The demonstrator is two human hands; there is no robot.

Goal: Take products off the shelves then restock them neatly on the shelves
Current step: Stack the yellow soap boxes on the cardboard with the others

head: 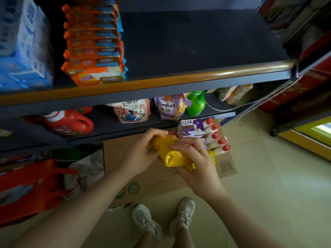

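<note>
Below the shelves, over a flattened brown cardboard sheet [143, 178] on the floor, both hands work one glossy yellow plastic pouch [172, 154]. Left hand [141, 151] curls round the pouch's far end, fingers over the top; right hand [195, 161], ring on one finger, grips the near end, fingers wrapped across it. Pouch held in air, well below the wide dark upper shelf [197, 42], whose right part is bare; a row of orange-and-blue flat packets [95, 49] stands at its left. Middle shelf carries a red detergent jug [69, 122], a purple Comfort refill bag [170, 106], a green bottle [195, 104]. Beside the hands, on the cardboard: a white-and-purple Lux soap box [192, 128] and a row of red-capped white bottles [217, 138]. Risks, as judged: slick film could slip from a loosened grip and fall onto the bottles, toppling the row; pouch may slump over if stood on the shelf unsupported; squeezing could strain its seam.
</note>
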